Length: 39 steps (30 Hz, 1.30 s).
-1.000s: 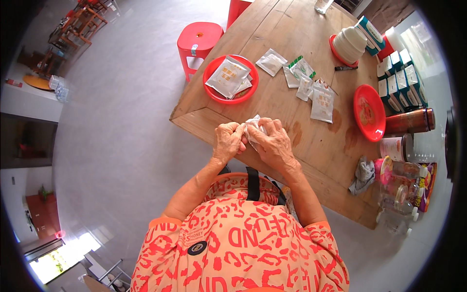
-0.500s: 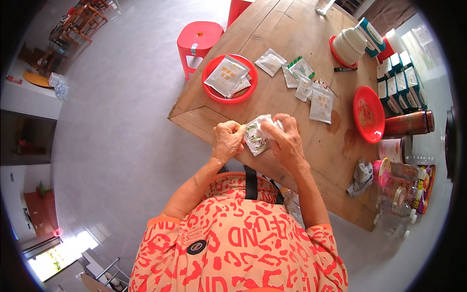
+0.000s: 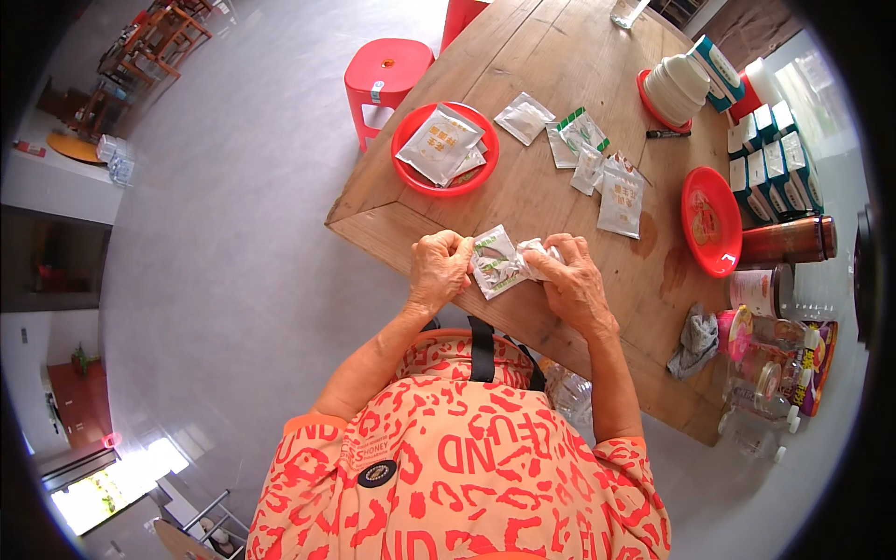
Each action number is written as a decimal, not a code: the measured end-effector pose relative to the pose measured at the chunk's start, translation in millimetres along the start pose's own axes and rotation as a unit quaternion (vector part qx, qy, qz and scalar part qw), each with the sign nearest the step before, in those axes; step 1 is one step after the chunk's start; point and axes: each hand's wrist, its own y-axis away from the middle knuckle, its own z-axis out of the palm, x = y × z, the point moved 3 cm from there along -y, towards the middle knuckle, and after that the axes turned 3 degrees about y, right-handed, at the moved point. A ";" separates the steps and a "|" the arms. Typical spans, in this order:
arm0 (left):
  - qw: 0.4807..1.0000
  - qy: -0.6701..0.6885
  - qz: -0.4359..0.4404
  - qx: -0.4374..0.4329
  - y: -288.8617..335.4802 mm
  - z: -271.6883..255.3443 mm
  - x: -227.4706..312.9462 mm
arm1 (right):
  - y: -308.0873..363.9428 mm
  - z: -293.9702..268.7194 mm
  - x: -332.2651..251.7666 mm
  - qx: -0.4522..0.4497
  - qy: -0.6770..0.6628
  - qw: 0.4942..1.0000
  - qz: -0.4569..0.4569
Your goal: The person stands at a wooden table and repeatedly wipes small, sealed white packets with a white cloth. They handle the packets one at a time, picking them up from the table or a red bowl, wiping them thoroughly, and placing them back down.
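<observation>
A small white sachet with green print (image 3: 497,262) is pinched at its left edge by my left hand (image 3: 439,271), just over the near edge of the wooden table. My right hand (image 3: 576,285) is closed on a crumpled white tissue (image 3: 537,257) beside the sachet's right side; part of the tissue hides under the fingers. Beyond my left hand, a red plastic plate (image 3: 492,126) carries several silver-white sachets (image 3: 441,145). Farther right lie more loose sachets, among them a white one with orange print (image 3: 620,198) and one with a green edge (image 3: 581,131).
The wooden table (image 3: 411,210) has its near-left corner ahead of me. A red oval plate (image 3: 711,222), stacked white bowls (image 3: 676,89), tissue packs (image 3: 775,168), a copper-coloured flask (image 3: 789,240), a grey rag (image 3: 694,342) and clear bottles line the right side. A red stool (image 3: 386,70) stands left.
My right hand has moved right and slightly down with the tissue, uncovering more of the sachet. My left hand keeps its pinch in nearly the same place.
</observation>
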 end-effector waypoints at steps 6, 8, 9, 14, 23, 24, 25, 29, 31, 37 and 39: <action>1.000 0.015 -0.009 0.009 2.8 -1.1 6.6 | -17.8 12.7 -21.2 0.090 -0.034 0.995 0.022; 1.000 0.006 -0.002 0.010 2.9 -1.4 6.4 | -14.8 22.6 -29.0 0.060 -0.014 0.998 -0.012; 1.000 0.005 0.000 0.012 3.1 -1.7 5.8 | -10.0 22.3 -28.4 0.059 -0.018 0.998 0.001; 1.000 0.011 0.005 0.003 1.6 -1.7 3.7 | 6.7 -2.0 -16.0 -0.017 -0.027 0.999 0.010; 0.998 0.055 -0.012 -0.021 -0.2 -4.6 -1.8 | -38.5 35.2 -52.3 0.084 0.008 0.996 0.012; 0.998 0.060 -0.006 -0.023 -0.2 -5.2 -2.0 | -37.0 36.4 -53.5 0.075 0.005 0.997 0.000; 0.998 0.064 0.001 -0.021 0.2 -5.3 -1.4 | -34.7 37.0 -54.1 0.065 0.001 0.998 -0.012; 0.998 0.067 0.008 -0.007 1.3 -2.1 -0.6 | -21.6 29.3 -49.7 0.027 -0.014 0.995 -0.093; 0.998 0.057 0.008 0.000 0.8 -1.9 -1.0 | -15.3 26.6 -48.9 0.024 -0.021 0.990 -0.140; 0.996 -0.013 0.080 0.033 3.0 -4.9 3.7 | 4.2 10.6 -43.8 -0.033 -0.077 0.991 -0.105; 0.974 -0.086 0.191 0.090 8.1 -6.1 9.1 | 7.8 11.1 -40.7 -0.036 -0.096 0.991 -0.090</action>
